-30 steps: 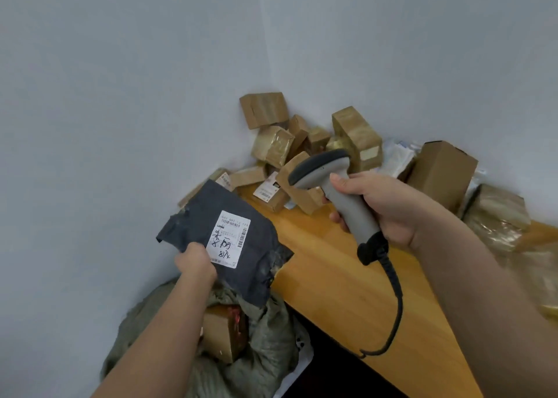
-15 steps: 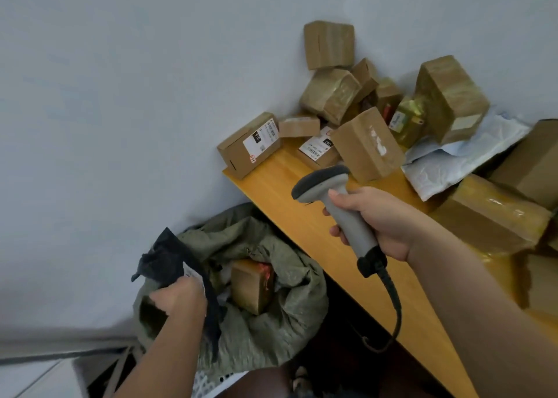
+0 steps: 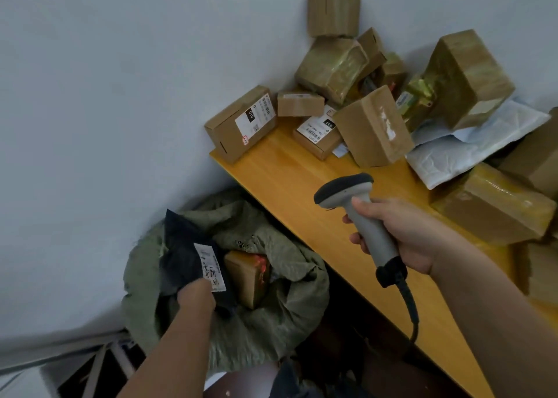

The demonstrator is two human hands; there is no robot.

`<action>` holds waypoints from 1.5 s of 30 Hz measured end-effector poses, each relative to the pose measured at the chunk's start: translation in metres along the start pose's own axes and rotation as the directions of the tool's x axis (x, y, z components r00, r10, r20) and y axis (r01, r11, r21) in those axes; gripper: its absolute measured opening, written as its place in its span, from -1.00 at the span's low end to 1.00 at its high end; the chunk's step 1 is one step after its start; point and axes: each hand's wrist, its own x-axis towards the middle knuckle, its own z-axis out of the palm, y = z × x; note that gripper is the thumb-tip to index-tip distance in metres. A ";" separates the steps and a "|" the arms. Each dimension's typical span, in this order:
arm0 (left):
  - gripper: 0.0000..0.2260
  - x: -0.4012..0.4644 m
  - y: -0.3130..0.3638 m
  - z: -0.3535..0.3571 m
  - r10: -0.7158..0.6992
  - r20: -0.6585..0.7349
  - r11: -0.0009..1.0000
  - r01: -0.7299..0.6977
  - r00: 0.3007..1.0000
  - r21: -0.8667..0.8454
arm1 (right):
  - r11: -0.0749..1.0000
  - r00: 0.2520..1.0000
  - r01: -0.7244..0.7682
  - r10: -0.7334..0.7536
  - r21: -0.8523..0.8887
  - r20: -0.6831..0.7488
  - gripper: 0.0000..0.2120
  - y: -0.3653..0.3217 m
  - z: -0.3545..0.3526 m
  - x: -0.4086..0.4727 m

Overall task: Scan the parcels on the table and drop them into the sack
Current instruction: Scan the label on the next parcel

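You have one scanner [image 3: 359, 216], one green sack [image 3: 271, 322] and one dark mailer bag [image 3: 184, 246]. One brown box [image 3: 246, 280] lies inside the sack. On the worktop [image 3: 296, 186] you can count about a dozen brown boxes [image 3: 374, 126] and one white padded envelope [image 3: 471, 147]; the pile hides any others.

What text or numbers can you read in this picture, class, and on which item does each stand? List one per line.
"010": black patch on the white label of the leftmost cardboard box.
"060": black patch on the label of the flat box beside it.
Handwriting and print on the dark mailer bag label: too blurred to read.
All barcodes and fine print: too small.
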 end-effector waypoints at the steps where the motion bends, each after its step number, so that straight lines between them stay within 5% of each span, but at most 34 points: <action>1: -0.45 0.008 -0.005 -0.003 -0.056 0.032 0.998 0.056 0.998 0.010 | 1.000 1.000 -0.001 0.000 0.004 0.003 -0.72 0.000 0.001 0.001; 5: -0.53 -0.020 0.000 0.005 -0.257 0.038 0.964 0.259 0.966 -0.060 | 1.000 1.000 0.010 -0.010 0.016 0.010 -0.72 -0.002 0.001 0.004; 8: -0.41 -0.031 0.012 0.017 -0.317 0.211 0.939 0.337 0.925 -0.067 | 0.999 1.000 0.026 -0.026 0.046 -0.005 -0.74 -0.007 -0.003 0.000; 11: -0.36 -0.055 0.032 0.048 -0.230 0.337 0.972 0.234 0.913 0.028 | 0.995 0.997 0.061 -0.057 0.083 -0.045 -0.79 -0.012 -0.016 -0.007; 19: -0.71 -0.137 0.089 0.153 0.107 0.518 0.980 -0.178 0.849 0.090 | 0.967 0.973 0.134 -0.086 0.217 -0.215 -0.78 -0.025 -0.079 -0.015; 27: -0.57 -0.213 0.104 0.254 0.259 0.650 0.898 -0.427 0.714 0.111 | 0.930 0.950 0.222 -0.139 0.292 -0.280 -0.71 -0.042 -0.158 0.007; 29: -0.39 -0.225 0.110 0.283 0.430 0.597 0.769 -0.621 0.677 0.151 | 0.925 0.949 0.234 -0.150 0.299 -0.277 -0.74 -0.045 -0.180 0.016; 32: -0.23 -0.239 0.125 0.320 0.715 0.578 0.278 -0.918 0.395 0.283 | 0.928 0.952 0.225 -0.143 0.296 -0.272 -0.77 -0.045 -0.207 0.030; 35: -0.27 -0.243 0.145 0.353 0.770 0.605 -0.086 -0.906 0.203 0.414 | 0.942 0.959 0.189 -0.116 0.278 -0.260 -0.74 -0.040 -0.231 0.045; 39: -0.26 -0.224 0.144 0.370 0.729 0.675 -0.268 -0.858 0.117 0.438 | 0.960 0.972 0.136 -0.080 0.247 -0.223 -0.72 -0.035 -0.251 0.069; 41: -0.23 -0.213 0.139 0.362 0.785 0.612 -0.229 -0.871 0.098 0.434 | 0.961 0.976 0.123 -0.072 0.249 -0.205 -0.74 -0.035 -0.255 0.082; 45: -0.33 -0.199 0.115 0.332 0.887 0.363 0.183 -0.939 0.285 0.291 | 0.956 0.984 0.081 -0.031 0.283 -0.177 -0.82 -0.035 -0.252 0.105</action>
